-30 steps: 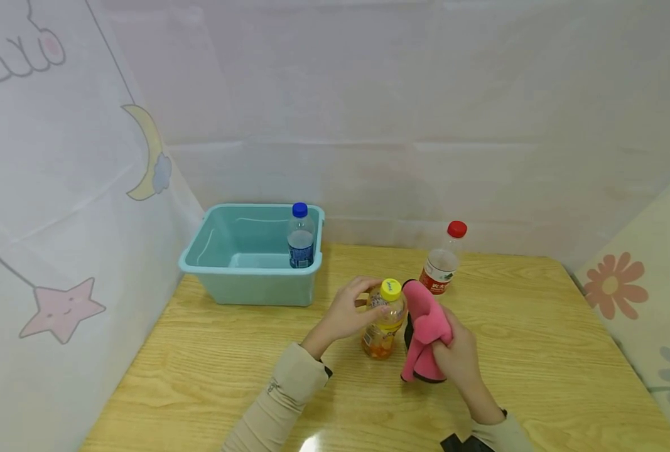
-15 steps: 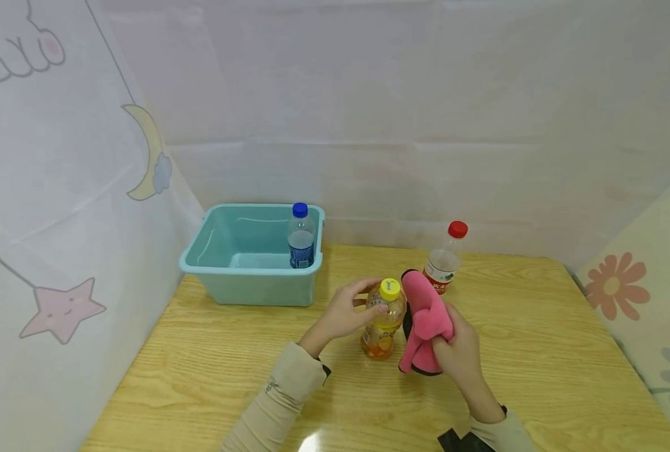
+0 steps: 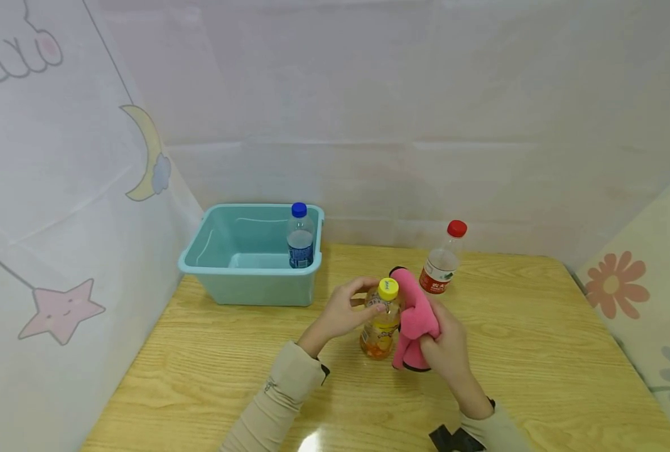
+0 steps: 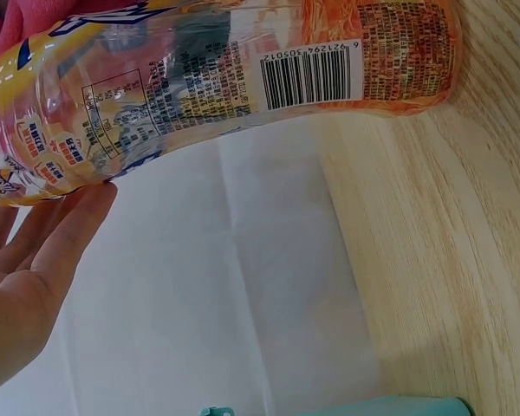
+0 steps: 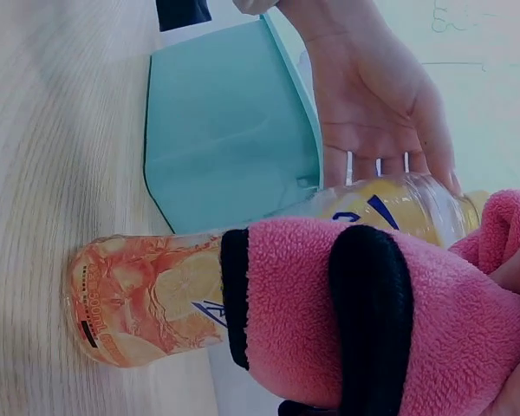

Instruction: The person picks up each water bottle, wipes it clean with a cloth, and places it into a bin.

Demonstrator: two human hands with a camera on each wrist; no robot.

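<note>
Left hand and right hand work apart over a pale wooden table, near a rectangular turquoise plastic basin: one holds a clear plastic bottle upright there, yellow-labelled, yellow-capped, orange toward its base; the other grips a fluffy, black-edged pink cloth against it.
</note>
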